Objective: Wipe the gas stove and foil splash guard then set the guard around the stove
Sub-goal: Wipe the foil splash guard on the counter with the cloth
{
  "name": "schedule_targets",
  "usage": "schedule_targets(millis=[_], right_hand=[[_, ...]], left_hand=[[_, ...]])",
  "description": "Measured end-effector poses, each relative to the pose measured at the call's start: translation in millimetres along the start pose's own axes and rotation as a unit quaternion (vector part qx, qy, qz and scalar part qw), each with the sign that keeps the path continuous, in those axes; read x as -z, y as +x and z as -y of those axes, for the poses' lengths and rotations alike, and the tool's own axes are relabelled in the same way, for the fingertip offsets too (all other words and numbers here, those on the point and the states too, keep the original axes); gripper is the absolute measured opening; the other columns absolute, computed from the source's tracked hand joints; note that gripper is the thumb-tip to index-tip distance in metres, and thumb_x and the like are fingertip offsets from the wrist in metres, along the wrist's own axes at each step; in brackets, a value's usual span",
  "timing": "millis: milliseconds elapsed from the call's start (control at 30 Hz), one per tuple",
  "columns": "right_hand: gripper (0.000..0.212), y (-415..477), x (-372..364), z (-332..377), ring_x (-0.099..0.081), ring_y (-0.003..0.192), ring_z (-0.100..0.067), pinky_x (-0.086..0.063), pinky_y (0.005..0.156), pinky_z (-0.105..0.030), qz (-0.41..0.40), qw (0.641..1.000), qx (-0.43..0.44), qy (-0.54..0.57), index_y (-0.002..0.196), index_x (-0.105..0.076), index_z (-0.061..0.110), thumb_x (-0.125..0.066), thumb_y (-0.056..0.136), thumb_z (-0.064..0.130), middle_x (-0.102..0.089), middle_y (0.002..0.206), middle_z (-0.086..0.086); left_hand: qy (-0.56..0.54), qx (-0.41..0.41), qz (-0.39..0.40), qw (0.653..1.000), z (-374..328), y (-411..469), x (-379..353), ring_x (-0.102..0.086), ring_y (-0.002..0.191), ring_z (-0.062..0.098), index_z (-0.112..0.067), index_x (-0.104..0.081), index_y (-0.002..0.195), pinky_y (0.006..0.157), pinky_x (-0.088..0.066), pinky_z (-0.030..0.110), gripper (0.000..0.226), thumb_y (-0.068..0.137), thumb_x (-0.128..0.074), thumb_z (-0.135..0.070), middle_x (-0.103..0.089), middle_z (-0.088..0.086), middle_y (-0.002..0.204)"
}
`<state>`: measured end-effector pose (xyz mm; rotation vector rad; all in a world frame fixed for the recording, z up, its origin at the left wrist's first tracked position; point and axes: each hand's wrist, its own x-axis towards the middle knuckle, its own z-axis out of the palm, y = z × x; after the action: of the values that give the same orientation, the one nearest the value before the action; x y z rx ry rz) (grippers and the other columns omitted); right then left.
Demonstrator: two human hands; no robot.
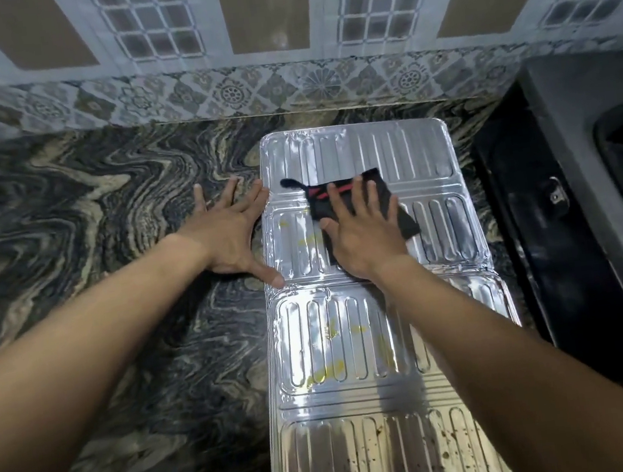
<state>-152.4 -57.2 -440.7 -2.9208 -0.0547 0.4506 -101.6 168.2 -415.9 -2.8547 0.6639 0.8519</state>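
Brown specks dot the near panel of the foil splash guard (355, 348) lying flat on the worktop (85, 224), so I press my right hand (365, 237), flat on the black cloth (360, 202), firmly while my spread, empty left hand (231, 234) pins its edge.

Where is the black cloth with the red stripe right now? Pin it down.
In the head view, the black cloth with the red stripe lies flat under the right hand on the ribbed silver foil splash guard, right of centre.
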Motion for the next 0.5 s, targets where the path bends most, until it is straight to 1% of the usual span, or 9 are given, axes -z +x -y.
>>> schedule_targets(millis=[100, 233, 400, 500], right_hand=[[0.058, -2, -5, 23, 0.015, 0.151, -0.03, 0.01, 0.119, -0.056, 0.005, 0.996, 0.088, -0.017, 0.158, 0.006, 0.029, -0.014, 0.106, 0.047, 0.013, 0.165, -0.009], [0.055, -13, -4, 26, 0.009, 0.152, -0.025, 0.007, 0.12, -0.054, 0.032, 0.98, 0.193, -0.039, 0.158, -0.003, 0.033, -0.022, 0.107, 0.042, 0.006, 0.166, -0.002], [0.054, -4, 8, 29, 0.004, 0.153, -0.024, 0.0, 0.121, -0.056, 0.085, 0.953, 0.282, -0.069, 0.157, -0.011, 0.034, -0.03, 0.107, 0.037, 0.0, 0.166, 0.002], [0.058, -5, 17, 19, 0.001, 0.153, -0.021, 0.001, 0.122, -0.053, 0.1, 0.941, 0.313, -0.081, 0.156, -0.016, 0.036, -0.038, 0.105, 0.025, -0.003, 0.166, 0.004]], left_hand=[[-0.008, 0.003, 0.0, 1.0, 0, -1, -1, 0.03, 0.147, 0.022, -0.028, 0.021, 0.154, 0.11, 0.019, 0.066, 0.163, 0.029, -0.049, -0.105, 0.025, -0.013, 0.161], [-0.019, 0.0, -0.001, 1.0, 0, 0, -1, 0.03, 0.147, 0.022, -0.028, 0.022, 0.153, 0.112, 0.017, 0.067, 0.162, 0.029, -0.05, -0.105, 0.026, -0.013, 0.161], [-0.016, 0.004, 0.003, 1.0, -1, -2, 1, 0.029, 0.147, 0.022, -0.029, 0.022, 0.153, 0.112, 0.016, 0.067, 0.161, 0.031, -0.054, -0.102, 0.024, -0.013, 0.161], [-0.017, 0.001, 0.011, 1.0, -3, -4, 3, 0.029, 0.147, 0.023, -0.03, 0.023, 0.153, 0.113, 0.016, 0.067, 0.16, 0.032, -0.055, -0.102, 0.027, -0.013, 0.16]])
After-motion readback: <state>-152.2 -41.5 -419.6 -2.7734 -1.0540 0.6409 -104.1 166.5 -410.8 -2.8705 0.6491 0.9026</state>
